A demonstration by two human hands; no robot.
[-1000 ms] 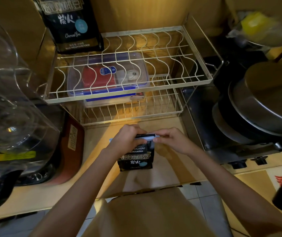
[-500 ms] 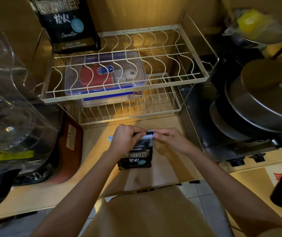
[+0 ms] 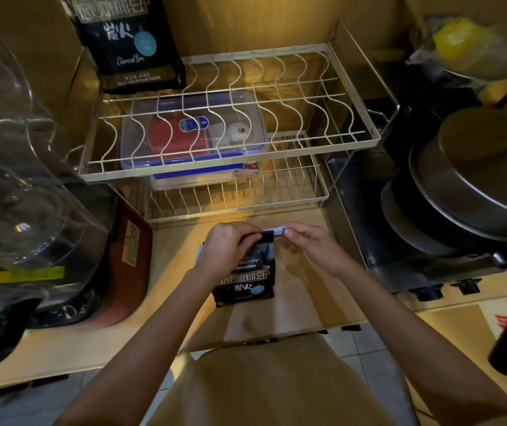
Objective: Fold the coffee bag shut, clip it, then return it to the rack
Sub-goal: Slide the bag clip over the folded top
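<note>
A small black coffee bag [image 3: 247,279] lies on the wooden counter [image 3: 304,290] in front of the rack, label facing me. My left hand [image 3: 226,249] grips its folded top at the left. My right hand [image 3: 310,245] pinches the right end of a pale blue clip [image 3: 278,231] that lies along the folded top edge. The clip's other end pokes out left of my left hand. The white wire rack [image 3: 230,167] stands just behind, with two tiers.
A large black coffee bag [image 3: 129,44] stands at the upper tier's back left. A clear lidded box [image 3: 193,133] sits on the lower tier. A glass jug and appliance [image 3: 15,179] crowd the left. Stacked pans with a lid [image 3: 476,179] stand on the right.
Both hands have stayed at the bag's folded top with the clip; only small shifts of the fingers and of the view are visible.
</note>
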